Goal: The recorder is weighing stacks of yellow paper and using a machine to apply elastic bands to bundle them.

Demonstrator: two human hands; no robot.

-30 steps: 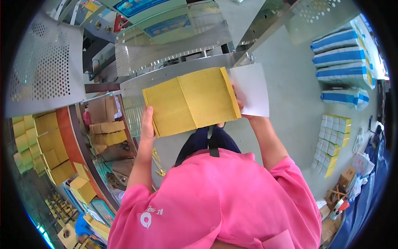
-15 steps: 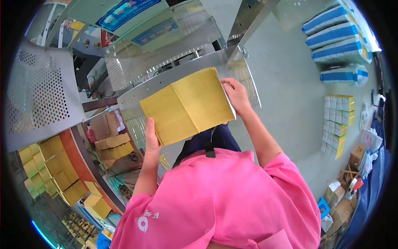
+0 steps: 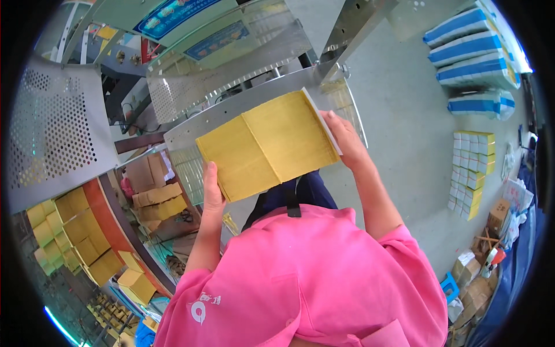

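Note:
Between my two hands is a wide yellow block of rough paper (image 3: pixel 266 144), with a seam across its middle. My left hand (image 3: pixel 213 188) grips its left end, thumb along the side and the other fingers mostly hidden. My right hand (image 3: pixel 345 140) holds the right end, where a narrow white strip (image 3: pixel 325 122) shows along the edge. The block is held over the near side of a metal machine table (image 3: pixel 225 114), slightly tilted; whether it rests on the metal I cannot tell.
Beyond the table stands a clear guard (image 3: pixel 231 63) on the machine. A perforated metal panel (image 3: pixel 58 127) is at left, above stacked yellow paper (image 3: pixel 87 237). White-and-blue sacks (image 3: pixel 468 52) and banded yellow-and-white bundles (image 3: pixel 471 173) lie on the floor at right.
The right end of the paper block has shifted a little to the right with my right hand, and more of the white strip shows. My left hand has barely moved.

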